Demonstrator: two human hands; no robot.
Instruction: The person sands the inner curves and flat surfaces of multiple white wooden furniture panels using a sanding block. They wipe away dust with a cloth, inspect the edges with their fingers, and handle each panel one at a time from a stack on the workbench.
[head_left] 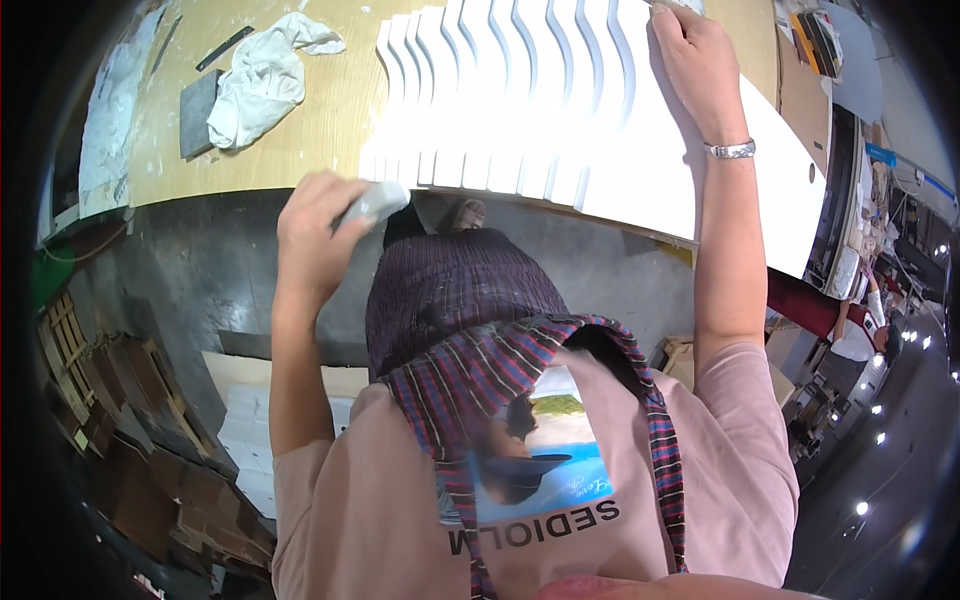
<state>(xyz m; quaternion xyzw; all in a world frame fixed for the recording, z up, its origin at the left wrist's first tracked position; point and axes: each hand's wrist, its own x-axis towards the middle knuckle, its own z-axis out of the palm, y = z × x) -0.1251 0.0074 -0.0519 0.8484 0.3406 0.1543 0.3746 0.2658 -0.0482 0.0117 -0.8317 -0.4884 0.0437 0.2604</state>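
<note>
My left hand (pixel 318 225) is closed around a small pale grey block (pixel 377 203), its kind not clear, slightly blurred. It is raised just off the near edge of the table. White panels (pixel 480 130) with wavy edges lie overlapped like steps across the table. Over the rightmost large white panel (pixel 665 165) stretches my right arm, a silver band at its wrist. At the far end of that panel my right hand (pixel 700 65) is curled onto it, the fingertips partly at the picture's upper edge.
On the light wooden table (pixel 335 110), a crumpled white cloth (pixel 265 85) lies partly over a dark grey block (pixel 198 112), with a black strip (pixel 225 47) beyond. Brown boards (pixel 140 380) stand at the lower left. Another person (pixel 860 325) is at the far right.
</note>
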